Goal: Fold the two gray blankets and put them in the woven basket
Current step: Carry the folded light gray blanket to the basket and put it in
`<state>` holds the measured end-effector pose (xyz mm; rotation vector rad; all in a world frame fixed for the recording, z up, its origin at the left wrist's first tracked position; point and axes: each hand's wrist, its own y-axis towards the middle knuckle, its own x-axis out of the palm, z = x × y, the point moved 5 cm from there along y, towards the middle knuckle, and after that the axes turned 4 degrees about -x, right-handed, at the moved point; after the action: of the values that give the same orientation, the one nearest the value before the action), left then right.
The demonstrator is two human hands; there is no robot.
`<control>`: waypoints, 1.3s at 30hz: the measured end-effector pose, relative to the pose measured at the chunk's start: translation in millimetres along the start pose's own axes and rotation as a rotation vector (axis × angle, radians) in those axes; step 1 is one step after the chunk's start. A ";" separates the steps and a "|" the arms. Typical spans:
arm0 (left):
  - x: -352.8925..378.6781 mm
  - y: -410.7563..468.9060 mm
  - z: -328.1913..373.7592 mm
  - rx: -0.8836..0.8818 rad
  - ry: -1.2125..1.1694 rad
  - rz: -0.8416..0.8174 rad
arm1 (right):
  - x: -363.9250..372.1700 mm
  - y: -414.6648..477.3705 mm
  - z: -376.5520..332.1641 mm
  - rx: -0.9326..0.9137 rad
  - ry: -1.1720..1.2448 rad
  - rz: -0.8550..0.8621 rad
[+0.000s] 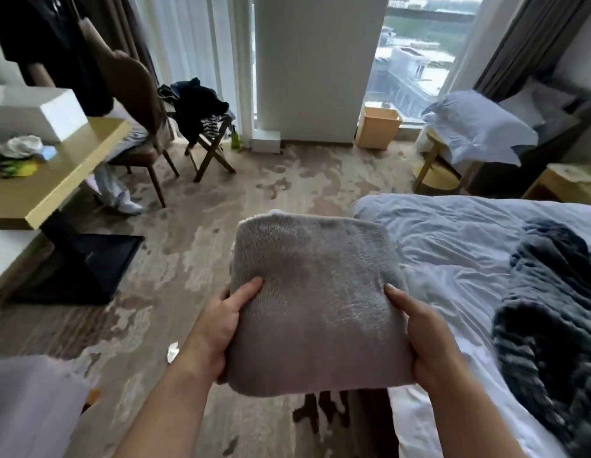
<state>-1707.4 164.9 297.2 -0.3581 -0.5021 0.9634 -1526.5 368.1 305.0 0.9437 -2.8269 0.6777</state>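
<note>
Both of your hands gripped the folded gray blanket [320,302]: your left hand [218,328] clamped its left edge and your right hand [426,338] its right edge, thumbs lying on top. You held it in the air over the patterned carpet [254,186], just beside the bed [436,246]. A darker gray blanket [551,309] lay crumpled on the bed's pale sheet to your right.

Ahead on your left, a desk [56,183] carried a white box [33,110] and some clutter, and a person [115,183] sat on a chair [135,94] beside it. Farther off stood a folding stool [211,153] heaped with dark clothes [195,104], a green bottle [235,140], a tan bin [378,127] by the window, and a pillow [479,127] on a round side table [432,166].
</note>
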 end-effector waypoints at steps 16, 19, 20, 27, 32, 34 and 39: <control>139.3 364.6 160.7 0.021 0.015 -0.010 | 20.9 390.0 -139.4 -0.101 -0.042 0.118; 144.9 420.1 200.0 0.068 0.022 0.014 | 43.8 460.4 -168.0 -0.086 -0.088 0.022; 145.5 436.5 211.1 0.074 0.024 0.025 | 50.9 481.7 -174.6 -0.072 -0.098 -0.001; 158.0 585.9 267.3 0.024 0.038 0.009 | 88.2 636.6 -202.7 0.049 -0.189 -0.077; 200.3 727.2 308.8 -0.050 0.083 -0.128 | 91.9 743.7 -234.2 0.061 -0.218 0.048; 225.3 779.1 326.1 -0.088 0.108 -0.182 | 87.1 777.8 -250.2 0.075 -0.233 0.124; 301.8 889.9 366.1 -0.147 0.188 -0.333 | 74.4 848.8 -294.6 0.056 -0.212 0.297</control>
<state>-2378.5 914.6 228.6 -0.4757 -0.4445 0.5658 -2103.5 1059.4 260.4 0.6420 -3.1915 0.7272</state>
